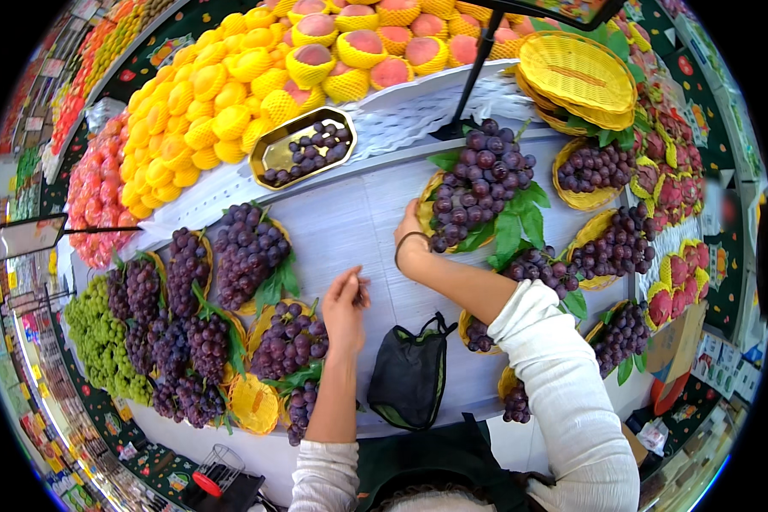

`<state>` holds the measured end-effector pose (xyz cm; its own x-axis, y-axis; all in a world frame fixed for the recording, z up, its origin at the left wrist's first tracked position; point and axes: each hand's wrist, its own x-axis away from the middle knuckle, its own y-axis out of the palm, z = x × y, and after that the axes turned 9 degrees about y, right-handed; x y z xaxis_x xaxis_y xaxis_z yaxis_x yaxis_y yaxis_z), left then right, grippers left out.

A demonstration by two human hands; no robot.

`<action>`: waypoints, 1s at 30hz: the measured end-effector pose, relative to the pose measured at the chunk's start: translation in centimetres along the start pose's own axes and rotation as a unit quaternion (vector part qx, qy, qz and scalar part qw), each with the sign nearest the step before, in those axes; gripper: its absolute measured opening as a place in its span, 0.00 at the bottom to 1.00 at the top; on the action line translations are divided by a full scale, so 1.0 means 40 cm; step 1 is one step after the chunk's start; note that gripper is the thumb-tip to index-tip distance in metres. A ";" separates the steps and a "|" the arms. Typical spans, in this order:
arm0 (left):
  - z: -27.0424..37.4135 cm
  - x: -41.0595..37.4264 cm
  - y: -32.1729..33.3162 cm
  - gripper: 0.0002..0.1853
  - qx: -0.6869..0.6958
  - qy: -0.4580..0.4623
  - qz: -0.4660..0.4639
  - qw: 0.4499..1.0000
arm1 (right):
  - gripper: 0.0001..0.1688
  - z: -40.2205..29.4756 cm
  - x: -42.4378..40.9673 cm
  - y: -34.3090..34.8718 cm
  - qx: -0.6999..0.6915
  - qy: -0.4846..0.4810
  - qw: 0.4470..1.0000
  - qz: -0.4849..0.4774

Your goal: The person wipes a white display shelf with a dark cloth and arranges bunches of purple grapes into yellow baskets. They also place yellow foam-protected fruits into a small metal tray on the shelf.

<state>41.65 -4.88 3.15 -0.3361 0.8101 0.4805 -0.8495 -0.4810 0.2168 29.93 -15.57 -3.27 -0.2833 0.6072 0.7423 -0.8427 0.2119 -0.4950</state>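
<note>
My right hand [411, 232] is at the left edge of a yellow woven basket [425, 208] that carries a large bunch of purple grapes [480, 182] with green leaves [518, 221]. Its fingertips are partly hidden by the rim, and a dark band circles the wrist. My left hand [345, 307] is above the grey table with curled fingers, pinching a small dark thing, apparently a loose grape [358, 297]. Below it to the left, a bunch of grapes [291, 339] rests in another yellow basket. A black cloth face mask [409, 374] lies between my forearms.
A gold tray [262, 144] with loose grapes stands at the back, before peaches [313, 54] in yellow foam nets. Stacked yellow baskets [576, 73] are at the back right. More grape baskets line both sides, with green grapes [102, 339] far left. A black stand post [477, 70] rises behind.
</note>
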 end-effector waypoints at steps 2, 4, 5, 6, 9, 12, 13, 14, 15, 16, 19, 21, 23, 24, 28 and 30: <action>-0.032 0.058 -0.074 0.16 0.010 -0.033 -0.013 0.999 | 0.21 -0.018 -0.024 0.023 -0.005 0.009 1.000 -0.001; -0.058 0.124 -0.120 0.17 0.002 -0.077 0.004 0.997 | 0.20 -0.012 -0.003 0.030 -0.030 0.019 0.999 -0.006; -0.074 0.158 -0.143 0.17 0.014 -0.096 0.016 0.995 | 0.20 0.001 0.013 0.026 -0.035 0.035 0.999 -0.020; -0.085 0.192 -0.160 0.18 0.026 -0.116 0.024 0.993 | 0.19 0.014 0.027 0.030 -0.041 0.052 0.997 -0.036; -0.103 0.283 -0.200 0.14 -0.033 -0.152 -0.030 0.987 | 0.18 0.048 0.037 0.085 -0.137 0.127 0.982 -0.016; -0.156 0.369 -0.242 0.12 -0.017 -0.151 -0.023 0.988 | 0.26 0.012 0.099 0.114 -0.282 0.139 0.943 0.113; -0.177 0.398 -0.270 0.13 -0.014 -0.163 -0.026 0.986 | 0.28 -0.033 0.146 0.129 -0.400 0.117 0.890 0.185; -0.196 0.430 -0.286 0.13 -0.050 -0.148 -0.034 0.987 | 0.30 -0.086 0.200 0.141 -0.510 0.093 0.818 0.250; -0.213 0.461 -0.299 0.13 -0.088 -0.135 -0.045 0.986 | 0.34 -0.149 0.261 0.139 -0.568 0.079 0.779 0.253; -0.235 0.492 -0.314 0.13 -0.125 -0.119 -0.059 0.983 | 0.40 -0.218 0.324 0.131 -0.623 0.068 0.736 0.256; -0.301 0.562 -0.380 0.22 -0.431 0.076 -0.224 0.871 | 0.45 -0.431 0.452 0.103 -0.637 0.144 0.715 0.249; -0.327 0.599 -0.408 0.29 -0.520 0.085 -0.287 0.800 | 0.47 -0.528 0.476 0.102 -0.621 0.175 0.718 0.262; -0.317 0.607 -0.421 0.31 -0.553 0.047 -0.346 0.757 | 0.46 -0.599 0.459 0.120 -0.605 0.222 0.725 0.244; -0.310 0.610 -0.429 0.32 -0.568 0.028 -0.375 0.732 | 0.45 -0.631 0.445 0.133 -0.602 0.245 0.721 0.241; -0.310 0.609 -0.479 0.36 -0.598 0.068 -0.436 0.670 | 0.45 -0.710 0.440 0.171 -0.591 0.317 0.686 0.283; -0.310 0.603 -0.498 0.37 -0.591 0.080 -0.450 0.665 | 0.45 -0.747 0.445 0.172 -0.588 0.379 0.659 0.275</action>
<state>45.42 28.38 -0.11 0.5665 0.6615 0.4913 -0.4304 0.7460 -0.5082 32.76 19.57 -6.95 0.2891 0.9534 0.0862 0.3567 -0.0238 -0.9339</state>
